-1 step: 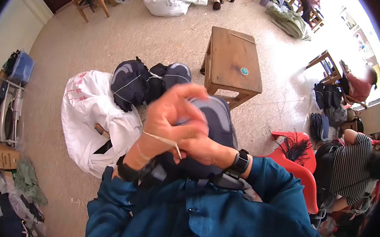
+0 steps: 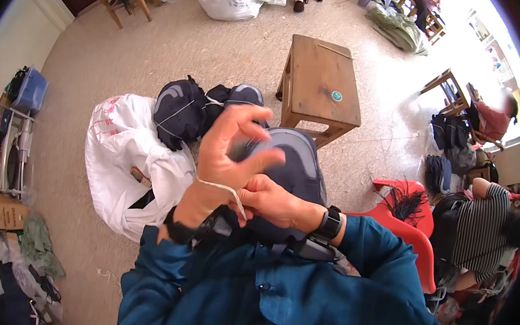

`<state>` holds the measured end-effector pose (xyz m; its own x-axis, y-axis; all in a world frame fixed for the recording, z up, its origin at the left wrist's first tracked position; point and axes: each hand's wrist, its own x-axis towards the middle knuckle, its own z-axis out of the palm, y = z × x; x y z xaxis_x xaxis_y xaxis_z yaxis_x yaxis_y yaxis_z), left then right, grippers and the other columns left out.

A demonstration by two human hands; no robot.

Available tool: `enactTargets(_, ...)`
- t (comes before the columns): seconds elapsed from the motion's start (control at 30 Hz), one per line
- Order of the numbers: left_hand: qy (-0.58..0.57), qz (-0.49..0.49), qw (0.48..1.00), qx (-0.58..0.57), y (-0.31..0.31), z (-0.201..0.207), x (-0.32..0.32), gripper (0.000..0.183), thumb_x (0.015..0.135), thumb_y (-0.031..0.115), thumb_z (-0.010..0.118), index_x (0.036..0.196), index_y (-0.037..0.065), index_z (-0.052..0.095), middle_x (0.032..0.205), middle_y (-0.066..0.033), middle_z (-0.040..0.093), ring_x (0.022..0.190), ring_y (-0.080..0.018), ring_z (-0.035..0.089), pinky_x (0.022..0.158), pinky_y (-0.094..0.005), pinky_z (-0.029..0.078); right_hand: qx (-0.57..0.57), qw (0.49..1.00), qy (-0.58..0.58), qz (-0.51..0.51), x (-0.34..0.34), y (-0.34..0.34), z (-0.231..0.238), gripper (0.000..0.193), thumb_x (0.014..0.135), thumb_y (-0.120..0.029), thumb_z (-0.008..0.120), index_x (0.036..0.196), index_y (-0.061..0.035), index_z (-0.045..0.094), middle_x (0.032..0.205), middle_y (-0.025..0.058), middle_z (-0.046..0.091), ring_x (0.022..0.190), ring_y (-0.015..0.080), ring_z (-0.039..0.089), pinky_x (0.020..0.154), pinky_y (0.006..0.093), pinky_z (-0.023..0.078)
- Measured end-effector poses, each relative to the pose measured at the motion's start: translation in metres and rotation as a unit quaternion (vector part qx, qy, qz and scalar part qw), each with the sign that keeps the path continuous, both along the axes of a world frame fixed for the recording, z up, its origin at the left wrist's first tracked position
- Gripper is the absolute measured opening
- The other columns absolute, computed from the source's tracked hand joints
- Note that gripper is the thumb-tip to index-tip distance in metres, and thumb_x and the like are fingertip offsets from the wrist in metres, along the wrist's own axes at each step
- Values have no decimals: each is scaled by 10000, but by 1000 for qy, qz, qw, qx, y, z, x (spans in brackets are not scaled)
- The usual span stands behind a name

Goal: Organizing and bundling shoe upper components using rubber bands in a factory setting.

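My left hand [image 2: 230, 150] is raised in front of me, fingers apart and bent, holding nothing. A pale off-white cord [image 2: 224, 187] loops around the left wrist. Beside that wrist my right hand [image 2: 269, 199] is closed, its fingers pinched at the cord; a short length of it hangs below them. Under both hands, on my lap, rests a dark navy fabric bundle [image 2: 303, 160] with a grey curved panel, partly hidden by the hands. Two similar bundles [image 2: 179, 112] tied with pale string lie on the floor ahead.
A white sack [image 2: 111, 168] lies open at my left. Ahead stands a wooden stool [image 2: 326, 75]. At my right is a red plastic chair [image 2: 410, 244] with black strands [image 2: 406, 203] on it. A person in a striped top [image 2: 480, 228] sits close by on the right.
My left hand's thumb and fingers have opened upward, away from the right hand, and look less blurred. The right hand stays beside the left wrist. The view has shifted slightly.
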<state>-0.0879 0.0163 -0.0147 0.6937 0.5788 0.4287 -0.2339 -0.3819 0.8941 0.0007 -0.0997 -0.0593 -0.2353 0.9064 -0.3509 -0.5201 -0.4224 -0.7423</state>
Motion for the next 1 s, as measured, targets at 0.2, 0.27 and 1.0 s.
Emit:
enactTargets(0.2,8,123,898,422,-6,-35,4,324,831,73,775,1116,6,634,999,-117,666,889,-227,671,874,-404,545,-71,997,6,18,-3,-8,-9,103,969,-162,650,977,-60,635,826,-7,601,699,92,593,597,268,562)
enactTargets(0.27,-41,-53,948,-310,-18,-25,-8,282,943,118,687,1183,4,590,1019,-122,671,871,-213,688,915,-425,551,-102,992,57,-39,7,-10,-19,93,946,-144,678,968,-67,631,860,3,624,728,96,619,605,272,568)
enactTargets(1.0,285,34,957,-33,-1,-102,-53,466,806,227,830,1155,3,619,1057,-129,627,940,-241,632,847,-343,519,36,822,-514,-241,98,-101,-32,151,911,-72,674,1049,-17,641,861,32,651,753,79,601,677,246,504)
